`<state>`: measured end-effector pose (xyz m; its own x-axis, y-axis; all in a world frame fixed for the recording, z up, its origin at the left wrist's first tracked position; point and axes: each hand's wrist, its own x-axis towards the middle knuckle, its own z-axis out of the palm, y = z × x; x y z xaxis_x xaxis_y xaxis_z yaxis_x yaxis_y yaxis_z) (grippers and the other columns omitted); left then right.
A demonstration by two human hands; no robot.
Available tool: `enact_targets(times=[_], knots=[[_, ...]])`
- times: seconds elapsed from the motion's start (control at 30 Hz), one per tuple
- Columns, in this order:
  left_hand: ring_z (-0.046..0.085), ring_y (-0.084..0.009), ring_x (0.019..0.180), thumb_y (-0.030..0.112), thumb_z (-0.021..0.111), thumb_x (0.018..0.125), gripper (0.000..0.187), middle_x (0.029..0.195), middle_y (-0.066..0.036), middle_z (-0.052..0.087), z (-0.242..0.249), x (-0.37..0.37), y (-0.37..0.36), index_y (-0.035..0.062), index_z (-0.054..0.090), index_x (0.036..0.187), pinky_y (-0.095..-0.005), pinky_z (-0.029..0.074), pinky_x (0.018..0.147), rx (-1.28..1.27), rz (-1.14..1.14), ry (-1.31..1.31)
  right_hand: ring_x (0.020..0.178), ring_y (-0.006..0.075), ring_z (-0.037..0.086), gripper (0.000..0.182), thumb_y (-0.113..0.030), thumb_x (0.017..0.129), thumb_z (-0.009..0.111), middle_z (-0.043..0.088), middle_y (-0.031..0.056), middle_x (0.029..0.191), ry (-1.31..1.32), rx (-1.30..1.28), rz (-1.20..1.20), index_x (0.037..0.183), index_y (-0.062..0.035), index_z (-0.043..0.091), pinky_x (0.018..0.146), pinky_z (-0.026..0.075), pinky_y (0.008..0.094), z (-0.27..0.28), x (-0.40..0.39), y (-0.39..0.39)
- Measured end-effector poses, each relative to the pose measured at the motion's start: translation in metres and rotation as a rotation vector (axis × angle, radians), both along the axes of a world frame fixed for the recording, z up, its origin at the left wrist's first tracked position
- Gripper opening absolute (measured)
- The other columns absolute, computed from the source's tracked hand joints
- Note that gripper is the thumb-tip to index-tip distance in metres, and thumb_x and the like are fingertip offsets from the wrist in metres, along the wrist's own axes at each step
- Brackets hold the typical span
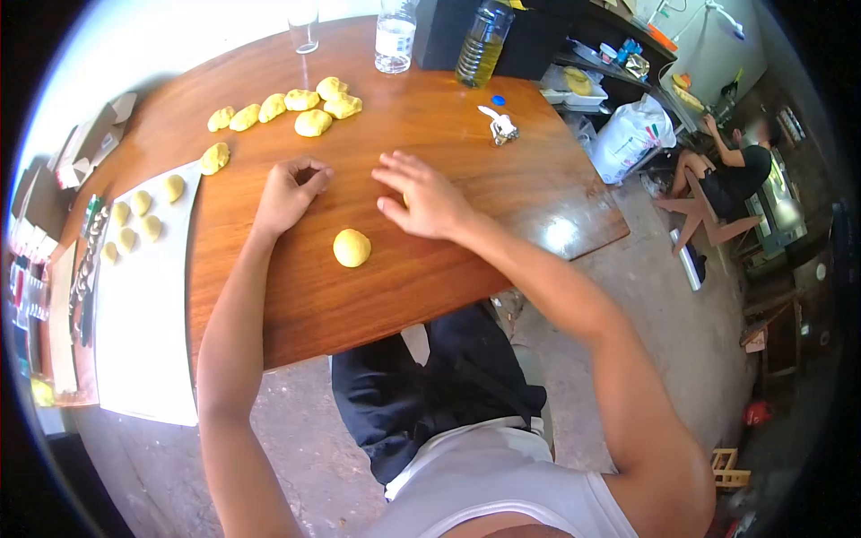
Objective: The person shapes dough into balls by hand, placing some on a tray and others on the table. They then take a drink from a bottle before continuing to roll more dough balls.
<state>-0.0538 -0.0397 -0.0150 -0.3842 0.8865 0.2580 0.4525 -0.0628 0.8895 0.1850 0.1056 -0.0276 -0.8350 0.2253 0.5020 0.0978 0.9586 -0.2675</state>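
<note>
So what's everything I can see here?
dough ball: one, yellow, table near edge, between the hands
dough pieces: about seven, yellow, far left of table
small dough pieces: about seven, yellow, on white sheet
glass: one, clear, far edge
water bottle: one, clear, far edge
oil bottle: one, yellowish, far edge
bottle cap: one, blue, table
table: one, brown wood
seated person: one, background right
left hand: curled, on table
right hand: flat, on table

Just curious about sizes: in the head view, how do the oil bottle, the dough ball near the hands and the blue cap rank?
1. oil bottle
2. dough ball, nearer the camera, so less sure
3. blue cap
</note>
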Motion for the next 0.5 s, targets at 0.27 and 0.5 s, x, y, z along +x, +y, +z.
enact_targets(times=[0.27,0.5], knots=[[0.058,-0.0077,0.073,0.015,0.071,0.098,0.018,0.079,-0.001,0.069,0.001,0.000,0.000,-0.0031,0.074,0.097,-0.0282,0.049,0.069,-0.032,0.004,0.025,0.129,0.0376,0.063,0.039,-0.021,0.095,0.074,0.066,0.0208,0.138,-0.047,-0.098,0.147,0.128,-0.0012,0.070,0.111,0.052,0.0447,0.025,0.106,-0.018],[0.061,-0.0087,0.072,0.015,0.072,0.096,0.019,0.080,-0.003,0.072,0.001,0.002,0.000,-0.0041,0.075,0.101,-0.0295,0.052,0.069,0.010,-0.005,0.046,0.135,0.0409,0.059,0.042,-0.017,0.092,0.076,0.063,0.0235,0.142,0.005,0.035,0.010,0.129,0.0006,0.068,0.114,0.048,0.0468,0.009,0.046,0.036]])
